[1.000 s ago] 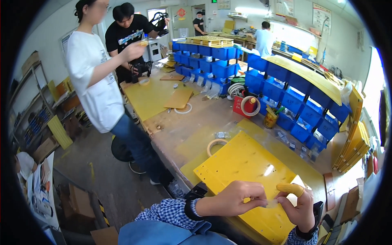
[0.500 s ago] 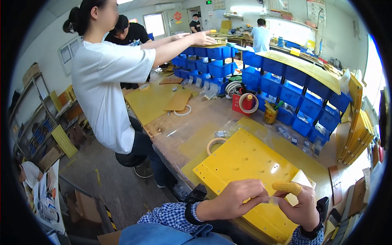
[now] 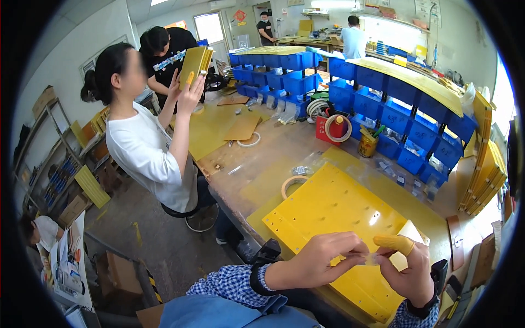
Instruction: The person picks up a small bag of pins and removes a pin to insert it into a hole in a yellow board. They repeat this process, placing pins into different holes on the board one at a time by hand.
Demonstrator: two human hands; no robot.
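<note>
Over the near part of a yellow drilled panel [image 3: 328,210], my left hand [image 3: 320,262] and my right hand [image 3: 413,273] meet fingertip to fingertip. Both pinch a small clear plastic piece [image 3: 372,259], too small to make out its kind. A yellow finger cot [image 3: 396,244] covers one finger of my right hand. Behind that hand, a pale angled piece [image 3: 411,232] sits at the panel's right side. The panel lies flat on the workbench [image 3: 240,188], and a roll of tape [image 3: 285,189] rests against its far left edge.
Blue parts bins [image 3: 391,117] line the bench's far side. Before them stand a yellow can of pens [image 3: 367,145] and a red box [image 3: 324,131] with a tape roll. Yellow panels [image 3: 486,177] lean at right. A co-worker in white [image 3: 143,143] sits at left, holding yellow boards [image 3: 195,65].
The co-worker in white has drawn back from above the bins, sits lower and holds yellow boards up. My hands keep their pinch, the fingertips shifting slightly; the whole view has moved a little.
</note>
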